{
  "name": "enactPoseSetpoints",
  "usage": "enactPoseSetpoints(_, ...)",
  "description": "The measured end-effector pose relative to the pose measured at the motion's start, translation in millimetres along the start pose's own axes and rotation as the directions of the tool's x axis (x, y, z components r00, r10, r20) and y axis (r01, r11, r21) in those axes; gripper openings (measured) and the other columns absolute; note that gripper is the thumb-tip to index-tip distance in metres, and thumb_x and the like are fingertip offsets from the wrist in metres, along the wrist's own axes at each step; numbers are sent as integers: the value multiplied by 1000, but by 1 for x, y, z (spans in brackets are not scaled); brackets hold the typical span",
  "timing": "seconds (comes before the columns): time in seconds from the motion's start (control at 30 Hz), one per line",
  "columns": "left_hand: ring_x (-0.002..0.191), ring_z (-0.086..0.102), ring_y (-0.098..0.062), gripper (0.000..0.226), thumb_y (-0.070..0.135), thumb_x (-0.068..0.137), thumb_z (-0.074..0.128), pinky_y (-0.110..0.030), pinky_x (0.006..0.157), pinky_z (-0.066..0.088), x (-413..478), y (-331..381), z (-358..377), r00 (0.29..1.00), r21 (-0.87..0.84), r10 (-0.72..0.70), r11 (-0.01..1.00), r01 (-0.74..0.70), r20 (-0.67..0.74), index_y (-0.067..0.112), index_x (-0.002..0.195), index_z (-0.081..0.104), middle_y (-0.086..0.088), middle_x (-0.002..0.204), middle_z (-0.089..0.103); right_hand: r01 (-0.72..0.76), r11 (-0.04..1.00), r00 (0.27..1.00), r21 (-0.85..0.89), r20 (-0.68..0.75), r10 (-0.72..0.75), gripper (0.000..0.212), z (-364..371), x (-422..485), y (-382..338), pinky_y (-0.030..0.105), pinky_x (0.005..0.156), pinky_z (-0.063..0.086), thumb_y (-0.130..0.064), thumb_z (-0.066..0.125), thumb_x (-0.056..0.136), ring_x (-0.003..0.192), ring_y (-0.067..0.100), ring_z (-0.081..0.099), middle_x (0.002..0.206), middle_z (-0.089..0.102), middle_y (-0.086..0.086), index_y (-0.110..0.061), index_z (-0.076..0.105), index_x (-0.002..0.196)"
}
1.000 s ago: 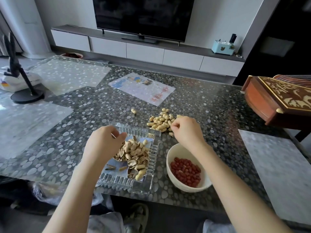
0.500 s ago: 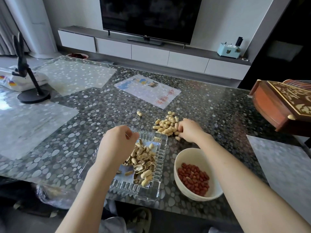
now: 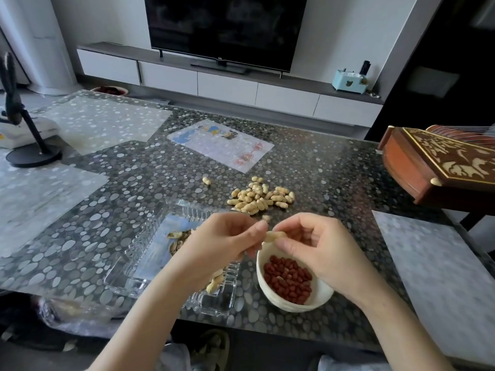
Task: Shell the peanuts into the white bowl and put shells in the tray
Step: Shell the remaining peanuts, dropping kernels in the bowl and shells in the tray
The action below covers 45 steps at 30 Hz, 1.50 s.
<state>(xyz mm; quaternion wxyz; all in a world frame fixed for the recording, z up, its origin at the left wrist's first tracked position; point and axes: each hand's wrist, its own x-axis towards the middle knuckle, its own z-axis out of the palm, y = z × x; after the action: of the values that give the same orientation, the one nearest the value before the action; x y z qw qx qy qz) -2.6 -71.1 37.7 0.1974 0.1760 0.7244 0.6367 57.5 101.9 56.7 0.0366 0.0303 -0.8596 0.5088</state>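
Two hands meet on one peanut (image 3: 273, 236) in the head view. My left hand (image 3: 222, 242) pinches one end between thumb and fingertips, and my right hand (image 3: 313, 247) pinches the other, its remaining fingers curled in. I hold the peanut just above the white bowl (image 3: 289, 306), over its eleven o'clock rim, so that, as I judge it, whatever comes loose drops among the red kernels (image 3: 288, 279) already inside.

The glass tray (image 3: 150, 253) sits just beside the bowl at its nine o'clock, under my left wrist, which lets that hand drop shell halves without reaching. Some shells (image 3: 178, 242) lie in it, partly hidden by my hand.

The unshelled pile (image 3: 261, 198) waits near, at twelve o'clock from the bowl, with one stray peanut (image 3: 206, 180) at the pile's ten o'clock. Cracking comes next, I think: press the seam, spare the kernels.
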Motion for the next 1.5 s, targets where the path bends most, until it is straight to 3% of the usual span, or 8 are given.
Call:
enactPoseSetpoints(0.13, 66, 60, -10, 24, 36, 69, 66, -22, 68, 52, 0, 2, 15, 989, -214, -71, 972, 97, 128, 13, 72, 73, -1, 68, 66, 43, 997, 998, 70, -49, -39, 16, -5, -13, 6, 37, 83, 56, -31, 72, 79, 87, 11, 70, 88, 74, -5, -24, 72, 93)
enactPoseSetpoints(0.3, 56, 54, -8, 23, 21, 76, 60, -14, 50, 45, -2, 6, 36, 970, -514, -115, 831, 211, 212, 0, 79, 67, -7, 69, 62, 156, 973, 983, 169, -121, -137, 18, -3, -15, 14, 22, 81, 53, -27, 62, 87, 93, 10, 68, 95, 72, -3, -18, 74, 96)
enactPoseSetpoints(0.53, 65, 65, -10, 48, 48, 76, 57, -23, 62, 49, 3, 7, 49, 992, -231, -125, 966, 118, -18, 4, 88, 71, -6, 75, 72, 259, 937, 877, -236, -349, -331, 33, 7, -15, 28, 27, 59, 47, -34, 50, 94, 70, 12, 58, 73, 57, -5, -10, 66, 78)
enactPoseSetpoints(0.67, 66, 63, -10, 50, 52, 71, 59, -25, 64, 48, 5, 8, 48, 994, -153, -19, 988, 2, -108, 6, 87, 71, -4, 73, 71, 227, 925, 865, -306, -373, -336, 34, 5, -16, 33, 31, 52, 42, -31, 54, 93, 61, 14, 51, 64, 50, -7, -9, 62, 68)
enactPoseSetpoints(0.8, 65, 62, -4, 34, 47, 68, 67, -18, 63, 46, 2, 10, 48, 992, -65, 89, 993, -95, -89, 20, 87, 75, -2, 74, 72, 217, 925, 894, -310, -317, -316, 24, 7, -17, 29, 18, 52, 41, -30, 56, 95, 61, 9, 54, 65, 52, -14, -28, 59, 71)
enactPoseSetpoints(1.07, 66, 64, -10, 24, 32, 60, 76, -17, 62, 48, 5, 7, 46, 991, -121, 79, 988, -93, -111, 22, 81, 78, -4, 75, 73, 126, 968, 968, -216, -185, -167, 27, 7, -20, 26, 11, 61, 45, -38, 45, 93, 74, -1, 62, 75, 63, -14, -19, 63, 99)
enactPoseSetpoints(1.33, 65, 65, -9, 22, 30, 59, 76, -17, 60, 47, 5, 7, 49, 987, -182, 61, 979, -88, -146, 16, 76, 76, -4, 72, 72, 73, 994, 982, -78, -166, -85, 15, 2, -21, 21, 10, 59, 44, -45, 55, 88, 67, -5, 62, 70, 65, -23, -32, 62, 86)
enactPoseSetpoints(1.5, 69, 58, -15, 19, 22, 66, 72, -20, 65, 50, 7, 7, 44, 993, -404, -92, 908, 114, 75, 7, 76, 68, -7, 71, 67, 147, 972, 976, -183, -134, -173, 32, 1, -21, 23, 16, 56, 46, -44, 48, 91, 69, 6, 63, 71, 65, -9, -17, 66, 87)
